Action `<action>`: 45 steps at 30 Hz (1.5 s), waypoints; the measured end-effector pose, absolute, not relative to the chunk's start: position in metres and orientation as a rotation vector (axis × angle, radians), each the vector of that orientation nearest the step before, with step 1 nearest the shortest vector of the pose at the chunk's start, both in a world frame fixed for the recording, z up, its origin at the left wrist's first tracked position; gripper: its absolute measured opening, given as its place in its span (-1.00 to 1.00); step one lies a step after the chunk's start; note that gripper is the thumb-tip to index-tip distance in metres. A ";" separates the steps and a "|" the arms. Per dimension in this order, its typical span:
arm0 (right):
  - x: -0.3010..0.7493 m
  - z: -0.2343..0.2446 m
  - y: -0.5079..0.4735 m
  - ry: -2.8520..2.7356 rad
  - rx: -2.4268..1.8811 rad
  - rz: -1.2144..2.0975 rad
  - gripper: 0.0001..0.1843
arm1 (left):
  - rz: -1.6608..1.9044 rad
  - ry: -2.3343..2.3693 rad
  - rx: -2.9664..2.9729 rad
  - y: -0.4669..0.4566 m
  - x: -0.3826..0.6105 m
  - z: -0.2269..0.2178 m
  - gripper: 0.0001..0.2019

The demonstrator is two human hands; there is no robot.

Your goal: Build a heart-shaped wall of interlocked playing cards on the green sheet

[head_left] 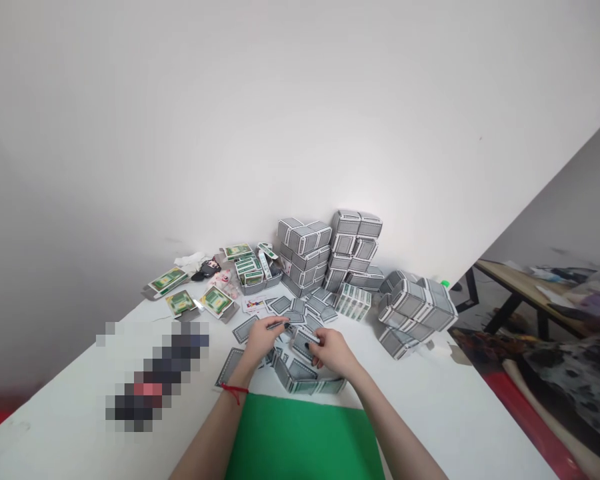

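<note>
My right hand [334,351] pinches a grey-backed playing card [301,343], its thumb lying on the card. To its left, my left hand [263,338] has fingers and thumb closed on what looks like another card, seen nearly edge-on. Beneath and around both hands lie loose playing cards [281,305], mostly back up, with one card face [254,305] showing. Just in front of my hands stands a low folded wall of joined cards [314,385]. A red string bracelet circles my left wrist.
Stacked blocks of folded cards [305,257] stand against the wall, with a taller stack [355,243] beside them. More blocks [420,307] lean at the right. Green card boxes [219,301] lie at the left, near a pixelated dark object [155,380]. A green sheet [305,437] lies in front.
</note>
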State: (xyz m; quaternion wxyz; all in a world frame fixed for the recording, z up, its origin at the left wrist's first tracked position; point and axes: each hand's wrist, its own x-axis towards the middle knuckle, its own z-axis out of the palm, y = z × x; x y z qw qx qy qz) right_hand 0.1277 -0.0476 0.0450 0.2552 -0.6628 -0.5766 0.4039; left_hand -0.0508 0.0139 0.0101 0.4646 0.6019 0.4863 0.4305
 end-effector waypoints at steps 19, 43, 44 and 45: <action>0.133 0.051 -0.042 -1.539 -1.858 1.177 -0.71 | 0.986 1.201 1.287 0.020 -0.056 0.007 -0.66; 0.127 0.048 -0.053 -1.957 -1.932 0.574 -0.81 | 0.991 1.188 1.388 0.019 -0.053 0.005 -0.64; 0.126 0.049 -0.054 -1.994 -1.943 0.532 -0.81 | 0.995 1.187 1.389 0.019 -0.053 0.005 -0.65; 0.125 0.051 -0.054 -2.026 -1.952 0.503 -0.80 | 0.998 1.184 1.391 0.018 -0.053 0.006 -0.65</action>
